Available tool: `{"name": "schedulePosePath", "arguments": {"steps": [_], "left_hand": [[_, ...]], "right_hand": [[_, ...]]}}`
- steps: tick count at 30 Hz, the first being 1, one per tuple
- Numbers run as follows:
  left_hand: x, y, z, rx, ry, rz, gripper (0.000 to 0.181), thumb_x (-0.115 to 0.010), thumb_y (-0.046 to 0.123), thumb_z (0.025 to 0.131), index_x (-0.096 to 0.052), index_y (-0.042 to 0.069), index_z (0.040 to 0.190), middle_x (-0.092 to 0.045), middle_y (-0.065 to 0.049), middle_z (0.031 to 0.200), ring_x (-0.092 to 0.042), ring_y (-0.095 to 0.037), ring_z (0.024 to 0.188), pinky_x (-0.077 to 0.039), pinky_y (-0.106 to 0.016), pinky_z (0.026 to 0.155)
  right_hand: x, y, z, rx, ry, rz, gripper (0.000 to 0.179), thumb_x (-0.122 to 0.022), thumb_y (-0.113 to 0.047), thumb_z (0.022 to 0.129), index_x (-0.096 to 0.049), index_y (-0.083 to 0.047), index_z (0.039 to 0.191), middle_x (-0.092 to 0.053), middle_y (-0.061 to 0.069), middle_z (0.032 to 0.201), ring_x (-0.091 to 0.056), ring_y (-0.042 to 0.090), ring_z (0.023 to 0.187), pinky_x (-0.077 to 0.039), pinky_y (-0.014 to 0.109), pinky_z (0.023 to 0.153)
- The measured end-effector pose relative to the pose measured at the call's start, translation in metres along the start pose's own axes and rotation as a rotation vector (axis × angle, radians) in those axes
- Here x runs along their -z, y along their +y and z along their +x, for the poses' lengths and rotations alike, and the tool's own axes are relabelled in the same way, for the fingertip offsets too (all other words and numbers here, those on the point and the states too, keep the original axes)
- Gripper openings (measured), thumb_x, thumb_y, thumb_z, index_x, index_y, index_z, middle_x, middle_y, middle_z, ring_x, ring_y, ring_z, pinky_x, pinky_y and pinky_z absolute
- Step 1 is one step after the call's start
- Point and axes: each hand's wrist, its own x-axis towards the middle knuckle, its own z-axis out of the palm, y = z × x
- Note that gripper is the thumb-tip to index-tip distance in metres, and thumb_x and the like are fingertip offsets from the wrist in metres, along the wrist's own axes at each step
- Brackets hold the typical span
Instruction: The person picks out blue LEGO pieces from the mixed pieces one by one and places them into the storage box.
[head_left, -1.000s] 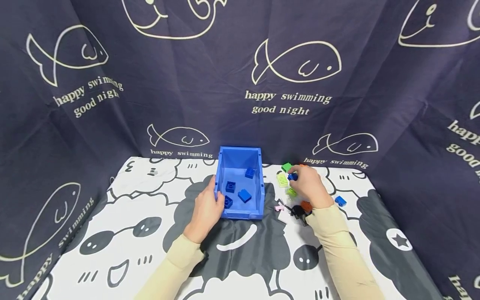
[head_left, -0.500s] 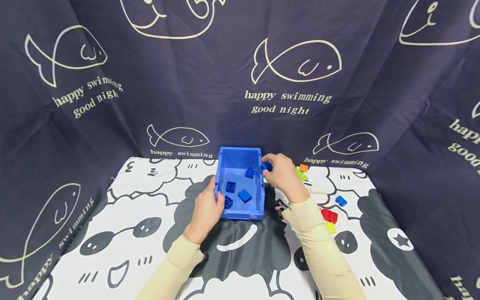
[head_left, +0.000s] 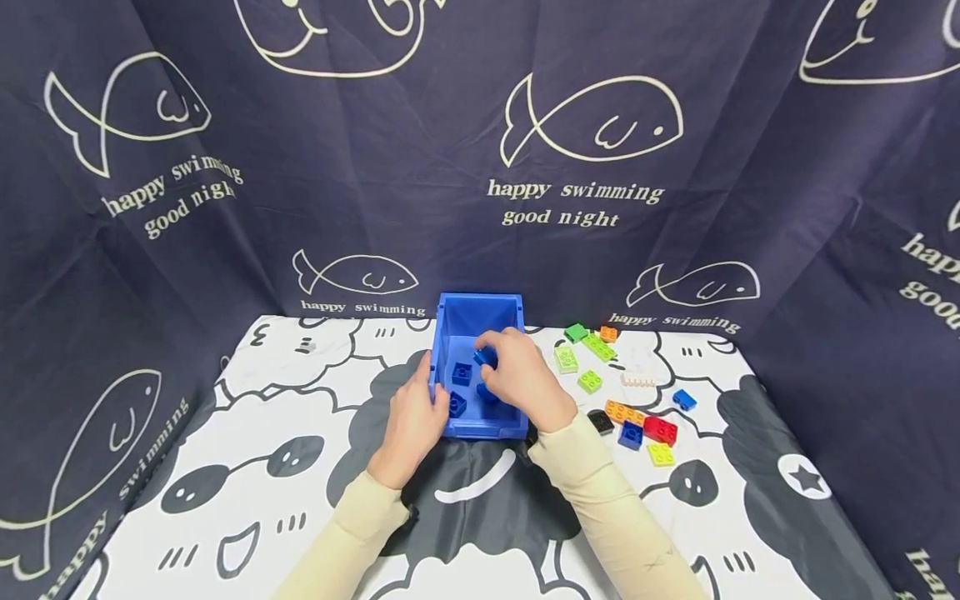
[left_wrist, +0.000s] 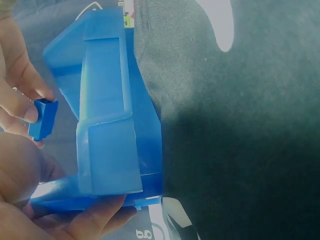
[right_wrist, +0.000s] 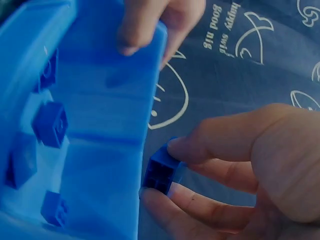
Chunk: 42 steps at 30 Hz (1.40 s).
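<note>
A blue plastic bin (head_left: 480, 313) stands at the back middle of the table in the head view. Its left wall is gripped by my left hand (head_left: 411, 417), thumb over the inside and fingers along the outside. Over the bin, my right hand (head_left: 521, 375) pinches a blue toy building brick (right_wrist: 161, 170) between thumb and fingertips. The brick's hollow underside shows in the right wrist view. Several more blue bricks lie on the bin's floor, among them one (head_left: 462, 373) near the middle; the right hand partly covers others in the head view.
Right of the bin lie loose bricks: a green one (head_left: 576, 332), lime ones (head_left: 589, 382), an orange one (head_left: 624, 412), a red one (head_left: 661, 430), a yellow one (head_left: 662, 454) and blue ones (head_left: 631, 435). A dark fabric backdrop (head_left: 480, 167) hangs behind.
My right hand has carried the blue brick leftward from the loose pile, past the bin's right wall, to over the bin. My left hand has stayed on the bin.
</note>
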Motion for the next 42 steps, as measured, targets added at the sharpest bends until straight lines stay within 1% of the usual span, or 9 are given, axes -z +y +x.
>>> {"name": "schedulePosePath", "arguments": {"steps": [7, 10, 12, 16, 21, 27, 31, 35, 42], "left_hand": [[-0.002, 0.0, -0.002, -0.008, 0.002, 0.0, 0.059, -0.06, 0.011, 0.094, -0.048, -0.003, 0.15, -0.069, -0.026, 0.126, -0.072, -0.047, 0.095, -0.055, -0.06, 0.079], [-0.002, -0.001, -0.002, -0.018, 0.014, 0.011, 0.059, -0.061, 0.01, 0.094, -0.048, -0.004, 0.149, -0.069, -0.027, 0.124, -0.072, -0.047, 0.094, -0.055, -0.06, 0.078], [-0.001, -0.002, -0.001, -0.029, 0.032, 0.017, 0.058, -0.061, 0.01, 0.093, -0.049, -0.005, 0.148, -0.069, -0.027, 0.123, -0.072, -0.048, 0.093, -0.055, -0.061, 0.078], [-0.001, -0.001, 0.001, -0.045, 0.038, 0.02, 0.058, -0.061, 0.01, 0.093, -0.049, -0.005, 0.148, -0.069, -0.028, 0.124, -0.072, -0.048, 0.094, -0.055, -0.061, 0.078], [-0.001, -0.001, 0.001, -0.024, 0.02, 0.018, 0.058, -0.06, 0.01, 0.094, -0.049, -0.004, 0.149, -0.069, -0.028, 0.124, -0.072, -0.049, 0.094, -0.054, -0.061, 0.078], [-0.002, -0.002, 0.001, -0.002, 0.01, 0.016, 0.059, -0.06, 0.01, 0.094, -0.048, -0.003, 0.15, -0.068, -0.027, 0.126, -0.071, -0.05, 0.095, -0.054, -0.062, 0.079], [-0.003, -0.002, 0.0, 0.0, 0.008, 0.012, 0.059, -0.06, 0.011, 0.094, -0.048, -0.003, 0.15, -0.068, -0.027, 0.127, -0.071, -0.05, 0.094, -0.054, -0.062, 0.079], [-0.002, -0.003, 0.0, -0.011, 0.014, 0.007, 0.058, -0.059, 0.011, 0.094, -0.048, -0.004, 0.149, -0.069, -0.027, 0.126, -0.071, -0.05, 0.094, -0.054, -0.062, 0.079], [-0.002, -0.001, 0.001, -0.007, 0.005, 0.006, 0.058, -0.058, 0.013, 0.094, -0.048, -0.003, 0.149, -0.069, -0.027, 0.125, -0.071, -0.05, 0.094, -0.054, -0.062, 0.079]], "right_hand": [[-0.015, -0.004, -0.006, 0.053, -0.02, 0.0, 0.031, -0.076, -0.008, 0.086, -0.076, -0.008, 0.117, -0.073, 0.013, 0.112, -0.066, 0.03, 0.103, -0.054, 0.049, 0.094], [-0.021, -0.006, -0.006, 0.067, -0.03, -0.001, 0.031, -0.075, -0.008, 0.085, -0.076, -0.008, 0.116, -0.073, 0.013, 0.112, -0.066, 0.03, 0.105, -0.054, 0.05, 0.094], [-0.024, -0.008, -0.005, 0.066, -0.042, -0.005, 0.031, -0.075, -0.008, 0.086, -0.075, -0.008, 0.116, -0.073, 0.013, 0.112, -0.066, 0.03, 0.105, -0.053, 0.051, 0.094], [-0.027, -0.009, -0.007, 0.045, -0.063, -0.018, 0.031, -0.075, -0.007, 0.086, -0.075, -0.008, 0.116, -0.071, 0.014, 0.111, -0.066, 0.031, 0.103, -0.053, 0.053, 0.092], [-0.025, -0.01, -0.007, 0.024, -0.081, -0.045, 0.035, -0.077, -0.007, 0.086, -0.075, -0.008, 0.12, -0.071, 0.015, 0.113, -0.065, 0.031, 0.105, -0.053, 0.052, 0.092], [-0.023, -0.009, -0.008, 0.043, -0.078, -0.043, 0.034, -0.077, -0.007, 0.085, -0.075, -0.007, 0.119, -0.072, 0.016, 0.115, -0.066, 0.032, 0.107, -0.053, 0.051, 0.092], [-0.022, -0.01, -0.009, 0.05, -0.085, -0.036, 0.034, -0.076, -0.006, 0.085, -0.075, -0.006, 0.119, -0.072, 0.016, 0.116, -0.066, 0.033, 0.108, -0.053, 0.052, 0.092], [-0.02, -0.011, -0.009, 0.046, -0.089, -0.034, 0.033, -0.076, -0.006, 0.086, -0.075, -0.006, 0.119, -0.073, 0.015, 0.118, -0.066, 0.033, 0.111, -0.053, 0.052, 0.094], [-0.007, -0.012, -0.009, 0.022, -0.089, -0.034, 0.035, -0.075, -0.013, 0.089, -0.073, -0.009, 0.124, -0.071, 0.014, 0.122, -0.065, 0.031, 0.113, -0.053, 0.049, 0.098]]}}
